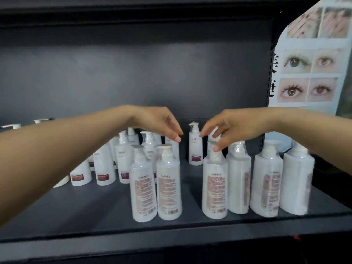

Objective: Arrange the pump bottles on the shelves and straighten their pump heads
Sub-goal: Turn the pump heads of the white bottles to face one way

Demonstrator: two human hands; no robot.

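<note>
White pump bottles (169, 182) upright on the dark shelf (106, 212), plastic-wrapped ones near its front edge, red-banded ones behind, one lone bottle (195, 144) rearmost.

From my station, the label text on the front pump bottles (168, 189) is too blurred to read. My left forearm (57, 159) hides part of the back bottles (102, 168) at the left. The right hand (228, 128) covers the pump head of one bottle (214, 185), so I cannot tell its direction. The poster (312, 60) is cut by the right edge.
</note>
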